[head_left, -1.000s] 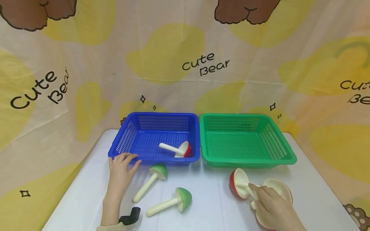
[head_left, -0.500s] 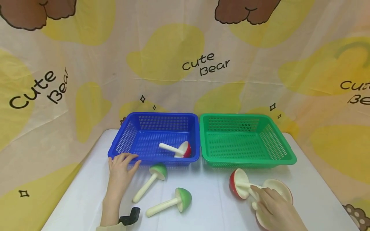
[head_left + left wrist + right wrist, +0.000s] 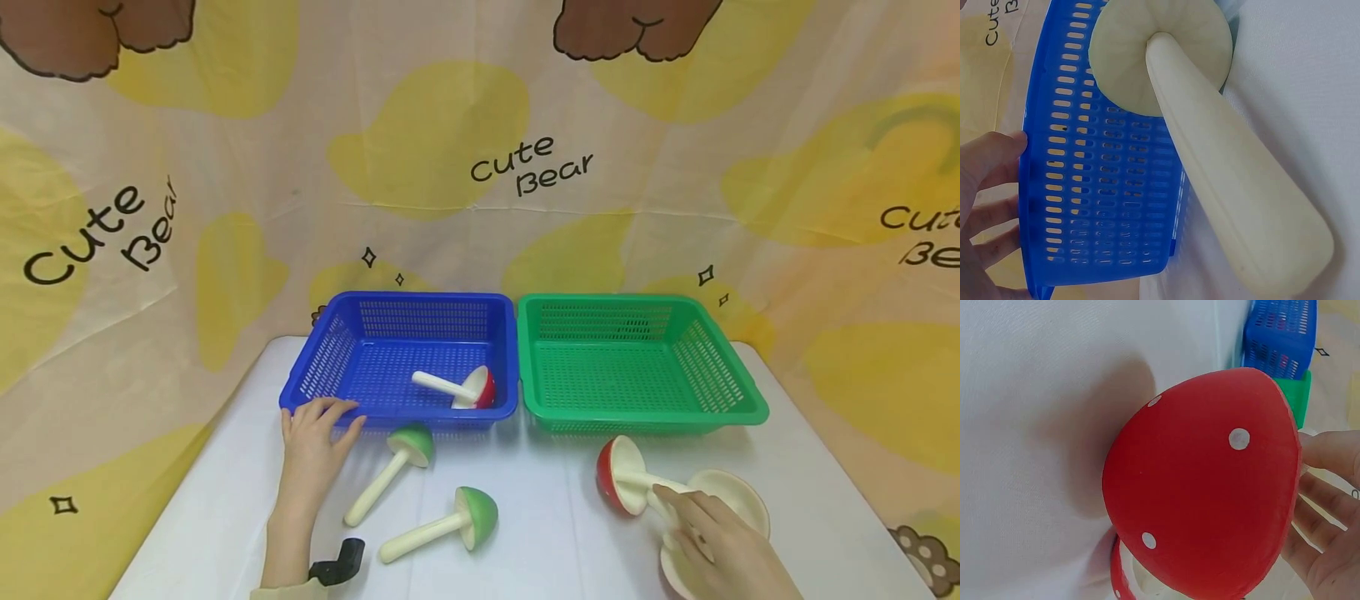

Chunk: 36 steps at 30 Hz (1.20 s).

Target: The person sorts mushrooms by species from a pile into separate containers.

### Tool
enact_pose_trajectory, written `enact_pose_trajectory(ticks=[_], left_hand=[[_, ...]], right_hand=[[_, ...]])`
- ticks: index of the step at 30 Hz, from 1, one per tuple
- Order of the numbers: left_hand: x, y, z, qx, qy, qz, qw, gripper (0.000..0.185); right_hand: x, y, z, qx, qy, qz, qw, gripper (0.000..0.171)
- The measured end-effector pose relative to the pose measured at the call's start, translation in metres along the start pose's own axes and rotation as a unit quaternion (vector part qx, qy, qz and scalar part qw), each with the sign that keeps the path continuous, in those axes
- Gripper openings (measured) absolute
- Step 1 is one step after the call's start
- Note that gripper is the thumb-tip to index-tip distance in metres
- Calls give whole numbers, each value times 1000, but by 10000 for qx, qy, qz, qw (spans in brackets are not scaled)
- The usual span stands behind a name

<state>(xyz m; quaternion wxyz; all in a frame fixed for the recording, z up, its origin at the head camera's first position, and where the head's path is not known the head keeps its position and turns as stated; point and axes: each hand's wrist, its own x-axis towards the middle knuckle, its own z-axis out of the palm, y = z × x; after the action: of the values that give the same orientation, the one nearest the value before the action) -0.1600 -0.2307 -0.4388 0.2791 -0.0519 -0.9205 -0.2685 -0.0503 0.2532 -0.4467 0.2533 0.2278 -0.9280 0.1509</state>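
Note:
My left hand [image 3: 318, 442] holds the near left rim of a blue basket [image 3: 435, 414], fingers over the edge and thumb on the outer side. Just right of it lies a green-capped toy mushroom [image 3: 382, 483]; its pale stem [image 3: 1235, 169] crosses the left wrist view. My right hand [image 3: 723, 537] grips among the stems of several red-capped toy mushrooms at the right; which stem is pinched I cannot tell. One red mushroom [image 3: 622, 475] lies left of the fingertips, another mushroom [image 3: 735, 496] beyond the hand. A spotted red cap [image 3: 1204, 481] hides the fingertips in the right wrist view.
A green basket [image 3: 643, 421] stands beside the blue one at the back. Inside the blue basket lies a red-capped mushroom [image 3: 476, 390]. A second green-capped mushroom [image 3: 442, 529] rests at front centre on the white table [image 3: 551, 533]. A patterned cloth [image 3: 420, 167] hangs behind.
My right hand has shifted slightly right and closer onto the stems. The mushroom beyond it slides a little right, and a stem end that showed is now covered. The left hand stays put.

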Motion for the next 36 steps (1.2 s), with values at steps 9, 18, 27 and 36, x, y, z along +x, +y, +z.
enact_pose_trajectory(ticks=[9, 18, 27, 36], left_hand=[[0, 0, 0, -6, -33, -27, 10000, 21], [0, -3, 1, -6, -57, -30, 10000, 21], [-1, -2, 1, -14, 3, 7, 10000, 21], [-1, -2, 1, 27, 56, 64, 10000, 21]], right_hand=[[7, -9, -1, 523, -14, 165, 9985, 76], [23, -24, -5, 496, -56, 257, 9984, 71], [41, -33, -7, 644, -68, 129, 9978, 64], [66, -41, -5, 1014, 17, -192, 9947, 66]])
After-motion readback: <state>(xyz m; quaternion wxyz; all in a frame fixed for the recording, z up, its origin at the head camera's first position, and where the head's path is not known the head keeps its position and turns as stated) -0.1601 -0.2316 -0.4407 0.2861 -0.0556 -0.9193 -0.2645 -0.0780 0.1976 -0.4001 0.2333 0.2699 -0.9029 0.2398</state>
